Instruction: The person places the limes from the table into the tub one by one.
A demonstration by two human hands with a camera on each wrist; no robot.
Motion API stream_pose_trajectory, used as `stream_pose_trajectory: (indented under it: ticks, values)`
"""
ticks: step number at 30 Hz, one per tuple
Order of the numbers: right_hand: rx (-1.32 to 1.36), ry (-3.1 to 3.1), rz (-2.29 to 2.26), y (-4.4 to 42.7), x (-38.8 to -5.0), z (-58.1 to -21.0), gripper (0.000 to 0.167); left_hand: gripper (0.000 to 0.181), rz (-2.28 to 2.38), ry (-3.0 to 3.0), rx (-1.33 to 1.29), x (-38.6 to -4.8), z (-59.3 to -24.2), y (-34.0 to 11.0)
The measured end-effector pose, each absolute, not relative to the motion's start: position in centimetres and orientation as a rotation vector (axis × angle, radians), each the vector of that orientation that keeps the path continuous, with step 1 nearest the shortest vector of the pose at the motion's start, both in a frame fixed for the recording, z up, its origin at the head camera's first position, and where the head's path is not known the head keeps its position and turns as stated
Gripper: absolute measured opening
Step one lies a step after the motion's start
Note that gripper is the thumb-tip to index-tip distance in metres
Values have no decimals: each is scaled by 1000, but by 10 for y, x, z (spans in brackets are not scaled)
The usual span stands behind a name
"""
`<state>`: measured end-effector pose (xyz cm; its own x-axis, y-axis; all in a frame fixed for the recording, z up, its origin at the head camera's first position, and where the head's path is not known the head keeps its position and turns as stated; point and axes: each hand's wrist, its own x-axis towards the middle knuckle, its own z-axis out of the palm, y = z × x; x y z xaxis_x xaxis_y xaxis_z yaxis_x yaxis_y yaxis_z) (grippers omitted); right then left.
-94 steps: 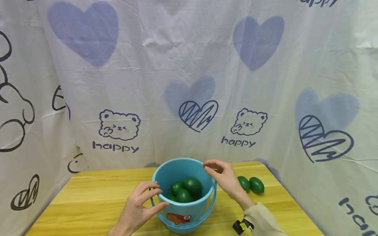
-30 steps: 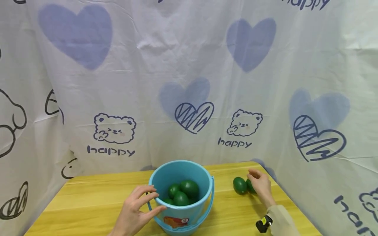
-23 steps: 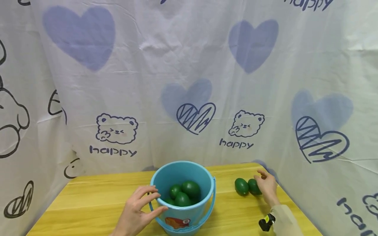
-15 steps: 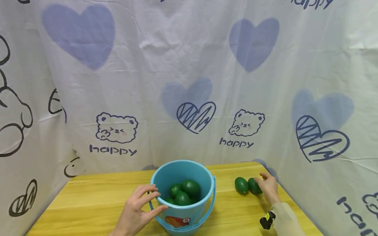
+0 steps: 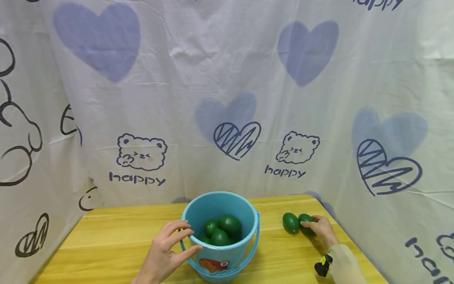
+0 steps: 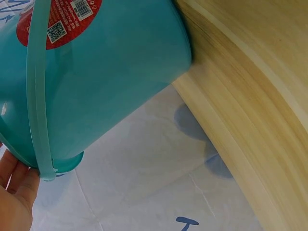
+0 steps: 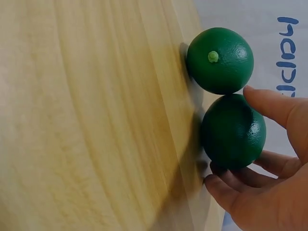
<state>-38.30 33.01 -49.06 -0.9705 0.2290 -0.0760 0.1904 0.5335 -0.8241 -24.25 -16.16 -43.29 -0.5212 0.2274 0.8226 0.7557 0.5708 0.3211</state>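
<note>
A light blue bucket (image 5: 244, 246) stands upright on the table, with several dark green, smooth avocados (image 5: 230, 225) inside it. My left hand (image 5: 164, 250) holds the bucket's rim at the left, thumb toward the front; the left wrist view catches its fingers (image 6: 19, 178) by the handle's joint. Two more avocados lie side by side to the right. Around the outer avocado (image 7: 234, 132) of that pair my right hand (image 7: 269, 178) has closed, thumb on one side and fingertips on the other. Its neighbour (image 5: 291, 223) touches it and shows a pale stem nub in the right wrist view.
The yellow wood-grain table (image 5: 117, 232) carries everything. A white cloth (image 5: 198, 59) printed with hearts and bears hangs behind and at both sides. The bucket's blue handle (image 5: 253, 252) hangs down over its front.
My right hand has gone from the bucket's right rim across to the outer avocado, hovered beside it, and now grips it. The left hand has stayed at the rim.
</note>
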Motion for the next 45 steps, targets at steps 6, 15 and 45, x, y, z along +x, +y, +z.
stream_pose_trajectory:
  ticks: [6, 15, 45]
  values:
    - [-372, -2672, 1476, 329, -384, -491, 70, 34, -878, -2040, -784, -245, -431, -162]
    - [-431, -2571, 1506, 333, -379, -496, 71, 34, -890, -2042, -792, -244, -433, -161]
    - [-379, -2207, 1869, 328, -379, -473, 75, 35, -890, -2014, -811, -246, -435, -162]
